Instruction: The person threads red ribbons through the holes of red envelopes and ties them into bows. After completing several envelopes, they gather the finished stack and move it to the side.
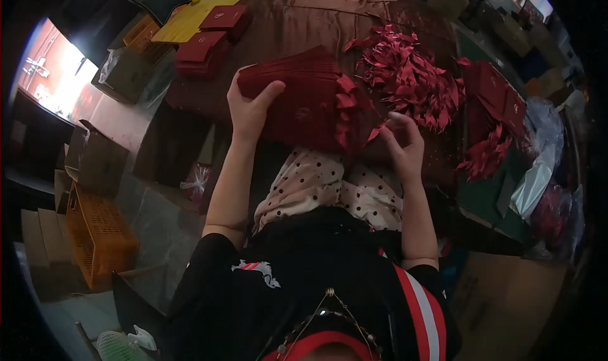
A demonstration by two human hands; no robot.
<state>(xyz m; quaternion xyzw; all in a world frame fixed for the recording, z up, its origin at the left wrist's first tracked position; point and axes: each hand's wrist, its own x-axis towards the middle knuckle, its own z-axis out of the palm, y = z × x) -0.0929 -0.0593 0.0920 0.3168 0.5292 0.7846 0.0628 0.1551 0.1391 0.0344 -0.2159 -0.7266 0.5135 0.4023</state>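
Note:
My left hand [254, 104] grips the left end of a thick stack of dark red envelope-like folders [297, 101], thumb on top, and the stack fans out toward the right. Red ribbon ends [345, 104] stick out along its right edge. Just right of these, my right hand [403, 144] is closed in a pinch at the tip of a red ribbon [373, 134]. Beyond that hand lies a big loose heap of red ribbon pieces [411, 76] on the brown cloth-covered table [310, 19].
Neat stacks of red folders [201, 52] sit at the back left by a yellow sheet [196, 12]. More ribboned folders [497, 98] lie at right, beside clear plastic [541, 152]. Cardboard boxes [95, 158] and an orange crate [101, 240] stand on the left floor.

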